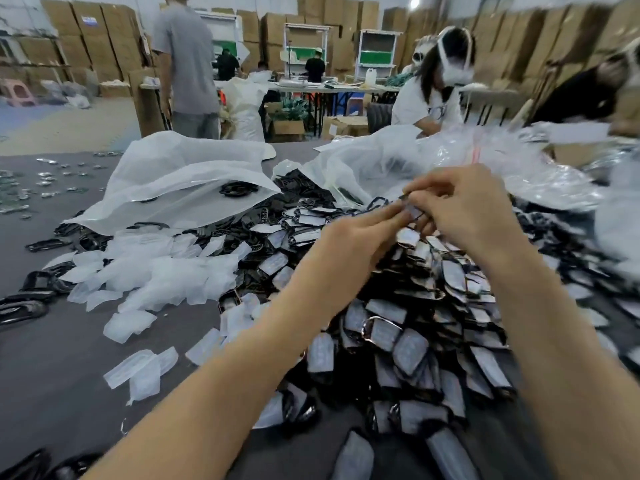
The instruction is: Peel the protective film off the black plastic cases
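At frame centre, my left hand (360,237) and right hand (464,209) both pinch one film-covered case (412,212) above the pile of cases (415,327) on the bench (52,358); loose films (156,275) lie centre left.

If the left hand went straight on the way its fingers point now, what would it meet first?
Most likely the black case, which the left hand pinches at its fingertips. Just beyond it are the curled fingers of the right hand, gripping the same case. Motion blur hides the depth.
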